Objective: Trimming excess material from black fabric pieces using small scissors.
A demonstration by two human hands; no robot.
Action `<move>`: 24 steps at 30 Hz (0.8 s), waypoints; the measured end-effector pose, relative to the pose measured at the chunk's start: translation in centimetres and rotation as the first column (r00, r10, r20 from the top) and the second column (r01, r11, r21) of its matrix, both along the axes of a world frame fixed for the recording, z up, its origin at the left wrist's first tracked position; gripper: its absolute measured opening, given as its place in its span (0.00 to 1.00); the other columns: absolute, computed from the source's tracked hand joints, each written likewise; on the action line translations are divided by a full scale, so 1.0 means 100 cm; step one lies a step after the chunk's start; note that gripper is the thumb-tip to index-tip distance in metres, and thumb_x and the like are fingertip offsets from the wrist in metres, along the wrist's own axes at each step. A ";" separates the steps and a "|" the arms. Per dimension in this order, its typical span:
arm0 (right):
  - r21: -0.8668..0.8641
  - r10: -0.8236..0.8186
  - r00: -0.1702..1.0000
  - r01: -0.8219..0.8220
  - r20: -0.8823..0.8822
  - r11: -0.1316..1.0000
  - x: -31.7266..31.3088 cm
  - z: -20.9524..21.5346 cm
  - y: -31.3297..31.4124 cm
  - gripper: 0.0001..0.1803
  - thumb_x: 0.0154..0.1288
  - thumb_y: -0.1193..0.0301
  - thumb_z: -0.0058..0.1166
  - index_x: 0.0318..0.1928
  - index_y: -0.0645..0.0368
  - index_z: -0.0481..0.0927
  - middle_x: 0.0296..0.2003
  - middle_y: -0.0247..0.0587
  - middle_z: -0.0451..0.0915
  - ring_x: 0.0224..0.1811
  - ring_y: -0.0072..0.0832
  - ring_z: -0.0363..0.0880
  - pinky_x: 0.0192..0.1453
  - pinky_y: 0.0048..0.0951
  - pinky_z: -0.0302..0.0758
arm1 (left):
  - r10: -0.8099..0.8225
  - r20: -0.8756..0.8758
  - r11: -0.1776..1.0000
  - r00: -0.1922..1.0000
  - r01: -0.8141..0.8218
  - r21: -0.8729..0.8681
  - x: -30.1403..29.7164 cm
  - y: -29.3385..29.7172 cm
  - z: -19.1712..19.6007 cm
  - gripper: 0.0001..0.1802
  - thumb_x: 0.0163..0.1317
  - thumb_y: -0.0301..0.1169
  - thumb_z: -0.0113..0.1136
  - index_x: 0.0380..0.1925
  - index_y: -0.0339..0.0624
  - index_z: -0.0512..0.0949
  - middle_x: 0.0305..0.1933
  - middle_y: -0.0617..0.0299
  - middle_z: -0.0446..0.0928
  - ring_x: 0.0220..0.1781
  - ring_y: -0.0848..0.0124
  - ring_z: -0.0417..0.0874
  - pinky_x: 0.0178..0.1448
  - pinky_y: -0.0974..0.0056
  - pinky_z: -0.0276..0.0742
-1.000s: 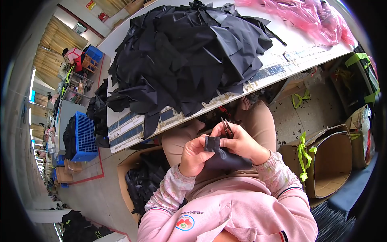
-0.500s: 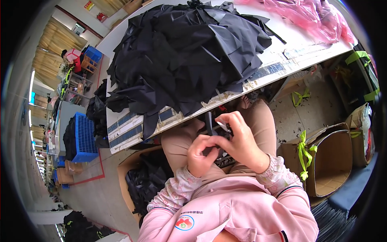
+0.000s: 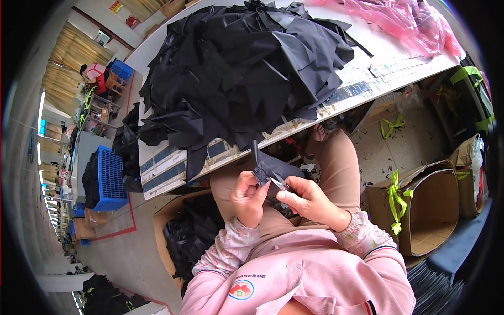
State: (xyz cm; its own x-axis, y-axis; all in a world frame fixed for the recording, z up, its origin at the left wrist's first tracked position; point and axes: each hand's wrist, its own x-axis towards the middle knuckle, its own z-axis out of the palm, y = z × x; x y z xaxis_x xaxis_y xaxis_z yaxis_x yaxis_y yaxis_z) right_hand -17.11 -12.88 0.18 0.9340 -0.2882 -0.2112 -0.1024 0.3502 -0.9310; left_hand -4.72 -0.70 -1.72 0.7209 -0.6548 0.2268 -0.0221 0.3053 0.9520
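Note:
Above my lap, my left hand (image 3: 247, 200) pinches the edge of a black fabric piece (image 3: 281, 167) between thumb and fingertips. The piece hangs over toward my right knee, and one corner points up at the table edge. My right hand (image 3: 314, 202) is closed around a small pair of thread snips (image 3: 281, 184). Their shiny blades lie against the fabric, close to my left fingertips. Much of the snips is hidden in my right fingers. A big heap of black fabric pieces (image 3: 236, 68) covers the table in front of me.
The white table (image 3: 396, 73) has a worn, taped front edge. Pink plastic (image 3: 404, 26) lies at its far right. A carton of black pieces (image 3: 191, 239) stands left of my legs, and an open cardboard box (image 3: 433, 215) at right. A blue crate (image 3: 111, 181) sits farther left.
My hands have drawn apart and turned. The black piece, earlier mostly hidden in my fingers, is now spread out between them, and the snips' blades have swung from pointing up to lying against it.

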 end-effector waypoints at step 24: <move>-0.606 -0.130 0.980 0.196 0.152 0.771 0.002 0.004 -0.003 0.16 0.62 0.63 0.61 0.35 0.63 0.73 0.17 0.50 0.72 0.18 0.46 0.72 0.22 0.37 0.67 | 0.008 0.073 0.999 0.997 -0.012 0.053 -0.010 -0.002 -0.002 0.07 0.57 0.13 0.60 0.36 0.27 0.77 0.46 0.59 0.73 0.44 0.74 0.77 0.49 0.71 0.73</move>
